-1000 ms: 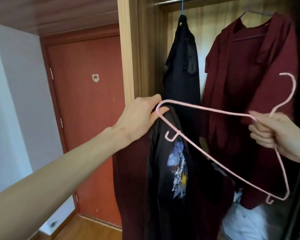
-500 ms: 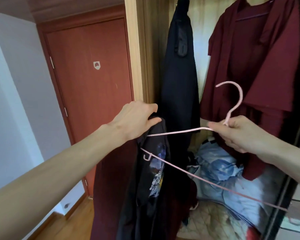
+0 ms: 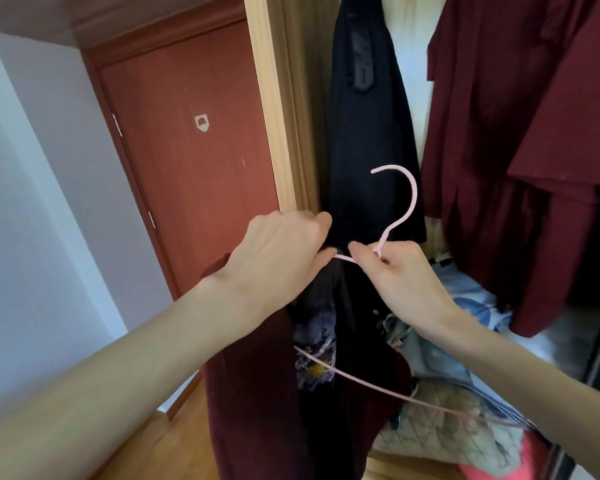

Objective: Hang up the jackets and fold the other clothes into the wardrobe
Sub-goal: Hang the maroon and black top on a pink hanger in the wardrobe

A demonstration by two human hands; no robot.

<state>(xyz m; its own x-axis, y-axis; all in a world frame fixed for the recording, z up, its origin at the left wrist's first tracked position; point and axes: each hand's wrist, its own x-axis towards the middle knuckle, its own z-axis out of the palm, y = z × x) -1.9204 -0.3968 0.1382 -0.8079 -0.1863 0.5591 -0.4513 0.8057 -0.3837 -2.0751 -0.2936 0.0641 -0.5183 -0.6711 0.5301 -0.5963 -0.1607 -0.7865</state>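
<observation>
My right hand grips a thin pink hanger at the base of its hook, hook pointing up. My left hand pinches the collar of a black jacket with a printed graphic and dark red lining, which hangs down below both hands. The hanger's left shoulder end reaches my left fingers; its lower bar crosses in front of the jacket toward the lower right. Whether the hanger is inside the jacket is hidden by my hands.
In the open wardrobe hang a dark navy jacket and a dark red garment. A heap of light blue and patterned clothes lies on the wardrobe floor. A red-brown door and white wall stand to the left.
The view has tilted down. My right hand has moved left toward my left hand, turning the hanger upright so its hook points up, and both hands have met at the jacket's collar.
</observation>
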